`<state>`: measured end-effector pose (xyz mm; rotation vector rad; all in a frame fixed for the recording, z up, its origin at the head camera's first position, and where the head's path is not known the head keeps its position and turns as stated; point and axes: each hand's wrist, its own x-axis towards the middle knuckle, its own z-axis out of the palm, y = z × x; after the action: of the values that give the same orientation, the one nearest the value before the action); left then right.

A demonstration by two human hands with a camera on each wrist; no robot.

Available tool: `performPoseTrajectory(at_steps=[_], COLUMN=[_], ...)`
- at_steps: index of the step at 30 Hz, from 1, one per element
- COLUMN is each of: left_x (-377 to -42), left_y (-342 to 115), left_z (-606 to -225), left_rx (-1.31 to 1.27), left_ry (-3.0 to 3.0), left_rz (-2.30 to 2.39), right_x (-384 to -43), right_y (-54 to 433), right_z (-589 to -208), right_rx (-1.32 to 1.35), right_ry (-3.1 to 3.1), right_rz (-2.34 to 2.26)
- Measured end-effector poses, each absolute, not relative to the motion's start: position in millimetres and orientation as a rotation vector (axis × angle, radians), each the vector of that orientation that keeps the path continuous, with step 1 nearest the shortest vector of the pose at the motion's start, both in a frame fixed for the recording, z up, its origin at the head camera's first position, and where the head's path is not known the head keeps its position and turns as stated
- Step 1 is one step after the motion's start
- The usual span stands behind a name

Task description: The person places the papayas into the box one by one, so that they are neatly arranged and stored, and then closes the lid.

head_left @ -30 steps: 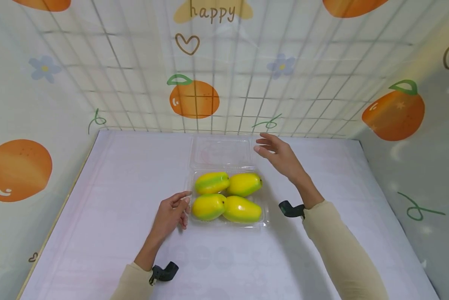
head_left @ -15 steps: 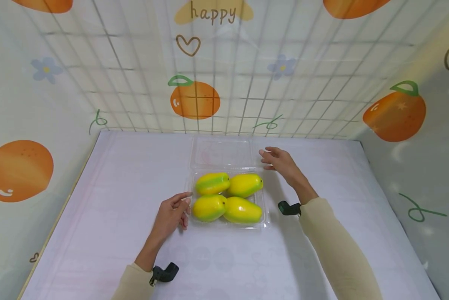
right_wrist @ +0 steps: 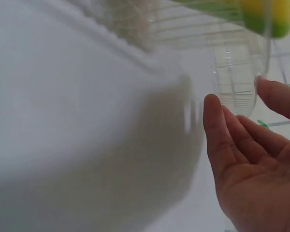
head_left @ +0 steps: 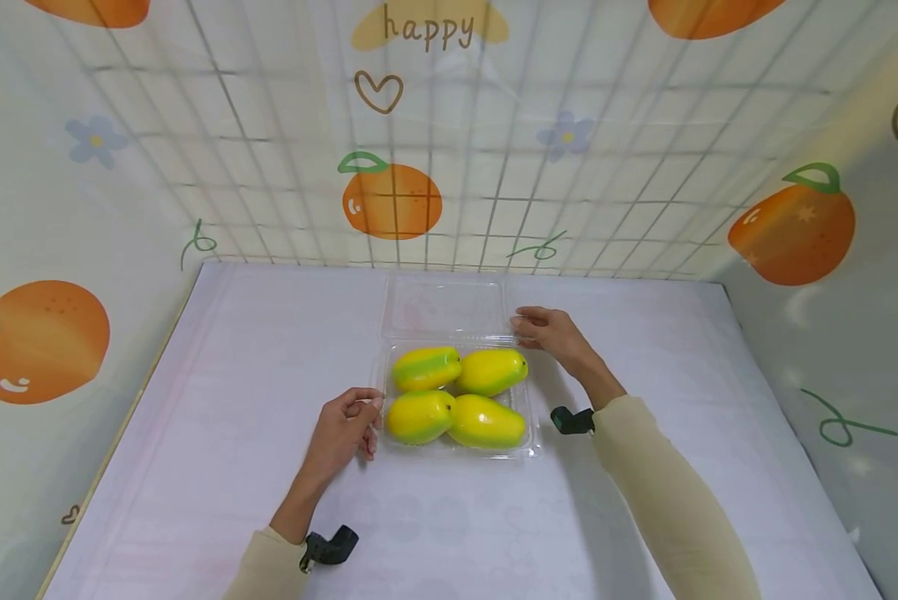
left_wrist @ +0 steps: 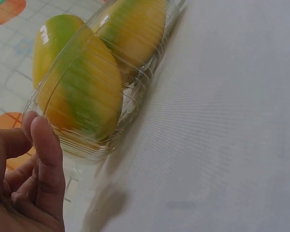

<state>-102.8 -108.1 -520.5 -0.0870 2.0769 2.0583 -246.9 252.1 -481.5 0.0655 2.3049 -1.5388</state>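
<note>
A clear plastic clamshell container (head_left: 533, 425) lies on the table with its lid (head_left: 444, 307) folded back toward the wall. Several glossy yellow-and-green fruits, shaped like papayas (head_left: 486, 421), fill its base in two rows. My left hand (head_left: 346, 423) pinches the left rim of the base; in the left wrist view the thumb and a fingertip meet at the rim (left_wrist: 30, 104). My right hand (head_left: 557, 335) is at the lid's right edge near the hinge. In the right wrist view its thumb tip reaches the clear edge (right_wrist: 267, 53), with the fingers extended and spread apart from the thumb.
The white-covered table (head_left: 268, 333) ends at a back wall of printed cloth (head_left: 283, 167) over a wire grid. Side walls of cloth stand left and right. Black cameras sit on both wrists (head_left: 328, 546).
My right hand has come down from the lid's far right corner to its right edge near the hinge. The left hand stays at the rim, and the container and fruits keep their places.
</note>
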Motion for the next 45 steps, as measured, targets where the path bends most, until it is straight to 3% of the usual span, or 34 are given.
performPoseTrajectory(at_steps=[21, 35, 45], left_x=[-101, -103, -101], left_y=[-107, -106, -104], left_z=[-522, -524, -515], left_rx=[-0.078, -0.077, -0.103], left_ry=[2.091, 2.085, 2.095], left_rz=[2.054, 2.049, 2.028], right_x=[-232, -217, -198], right_y=[256, 261, 264], right_z=[-467, -462, -469], right_rx=[0.015, -0.204, -0.32], right_ry=[2.382, 2.472, 2.706], right_rz=[-1.7, -1.755, -1.552])
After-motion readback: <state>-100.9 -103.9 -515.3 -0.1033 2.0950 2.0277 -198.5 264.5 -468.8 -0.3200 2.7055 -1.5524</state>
